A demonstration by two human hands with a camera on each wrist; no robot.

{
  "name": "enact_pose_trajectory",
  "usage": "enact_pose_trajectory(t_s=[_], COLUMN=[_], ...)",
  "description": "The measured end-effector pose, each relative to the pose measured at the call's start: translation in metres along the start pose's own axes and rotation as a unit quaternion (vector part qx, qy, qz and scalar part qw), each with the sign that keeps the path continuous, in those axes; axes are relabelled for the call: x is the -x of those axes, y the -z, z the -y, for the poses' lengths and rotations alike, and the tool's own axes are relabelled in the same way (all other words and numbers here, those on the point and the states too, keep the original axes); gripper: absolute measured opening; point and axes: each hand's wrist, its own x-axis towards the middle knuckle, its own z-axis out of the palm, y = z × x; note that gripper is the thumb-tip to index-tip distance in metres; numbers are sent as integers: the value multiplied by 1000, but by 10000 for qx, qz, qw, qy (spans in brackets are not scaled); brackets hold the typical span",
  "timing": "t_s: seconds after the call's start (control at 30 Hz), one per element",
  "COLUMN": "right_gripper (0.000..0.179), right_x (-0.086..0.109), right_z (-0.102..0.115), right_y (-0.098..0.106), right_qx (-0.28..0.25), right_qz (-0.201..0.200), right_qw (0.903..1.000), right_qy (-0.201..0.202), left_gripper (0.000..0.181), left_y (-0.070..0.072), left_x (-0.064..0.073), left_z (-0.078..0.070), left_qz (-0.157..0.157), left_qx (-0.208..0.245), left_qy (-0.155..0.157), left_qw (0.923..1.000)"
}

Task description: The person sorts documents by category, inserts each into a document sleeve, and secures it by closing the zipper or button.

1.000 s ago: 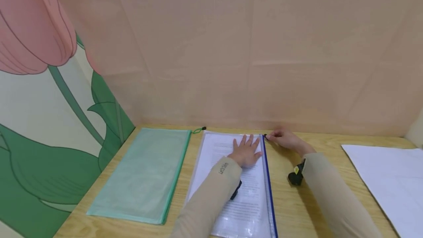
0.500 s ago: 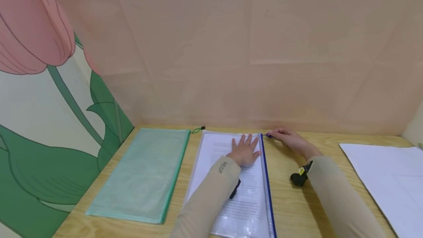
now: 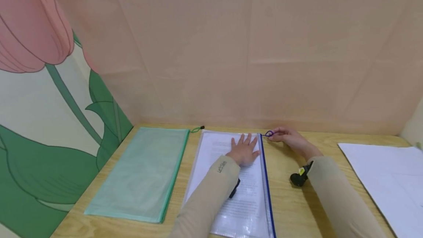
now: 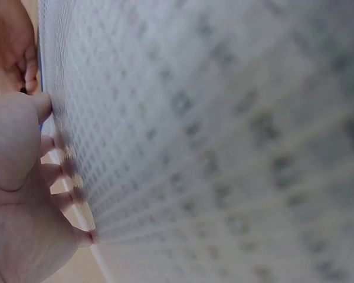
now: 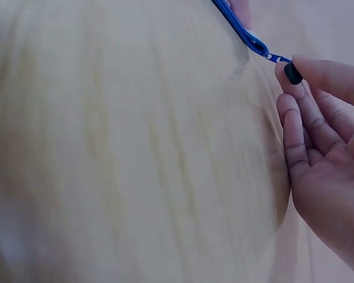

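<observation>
A clear zip folder [image 3: 251,227] with a blue zipper edge [image 3: 268,194] lies on the wooden table, printed sheets inside it. My left hand [image 3: 243,152] rests flat on its upper part, fingers spread. In the left wrist view, that hand's fingertips [image 4: 62,200] press on the folder over the print. At the folder's top right corner, my right hand [image 3: 289,139] holds the blue looped zipper pull [image 3: 269,134]. The right wrist view shows the pull's black end [image 5: 293,73] pinched between thumb and index finger, the other fingers loosely bent.
A green zip folder [image 3: 142,175] lies to the left, its looped green pull [image 3: 196,129] pointing right. White sheets [image 3: 386,175] lie at the table's right side. A plain beige backdrop [image 3: 251,54] rises behind the table [image 3: 290,208], beside a flower-painted wall [image 3: 43,120].
My right hand has drawn a little to the right from the folder's corner, and the blue pull now shows as a loop there. The left hand stays in place on the folder.
</observation>
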Motion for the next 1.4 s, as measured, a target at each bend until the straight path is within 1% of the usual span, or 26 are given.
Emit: enact_pose_trajectory(t_s=[0.07, 0.17, 0.33, 0.4, 0.7, 0.83, 0.97, 1.1, 1.2, 1.33, 1.4], right_gripper=[44, 48, 48, 48, 46, 45, 44, 41, 39, 37, 38], right_x=[3, 7, 9, 9, 18, 23, 26, 28, 30, 33, 35], right_z=[0, -1, -3, -4, -3, -3, -3, -3, -3, -2, -1], right_y=[0, -1, -3, -2, 5, 5, 7, 9, 9, 8, 7], right_qx=[-66, -30, 52, 104, 318, 419, 470, 753, 1026, 1181, 1241], right_qz=[23, -7, -141, -138, 239, 318, 337, 361, 391, 459, 475], right_qw=[10000, 9999, 9999, 9998, 9992, 9986, 9983, 9965, 9938, 9914, 9906], right_qy=[50, 114, 47, 45, -43, -63, -17, 38, 151, 334, 309], left_gripper=[59, 59, 58, 59, 60, 59, 59, 59, 59, 59, 59], left_y=[-1, -2, -3, -3, -4, -3, 0, 2, 1, 1, 1], left_x=[1, 1, 1, 0, 0, 0, 1, 3, 3, 3, 3], left_z=[0, 1, 3, 4, 9, 7, 5, 4, 4, 3, 3], left_qz=[16, -12, -83, -94, -31, 11, -12, 21, 37, -5, -17], left_qx=[-7, -4, -39, -61, 26, 2, -73, -114, -100, -142, -149], left_qy=[-10, -11, -37, -54, -42, -43, -57, -82, -52, 24, 19], left_qw=[10000, 10000, 10000, 9999, 10000, 10000, 10000, 9999, 9999, 9999, 9999])
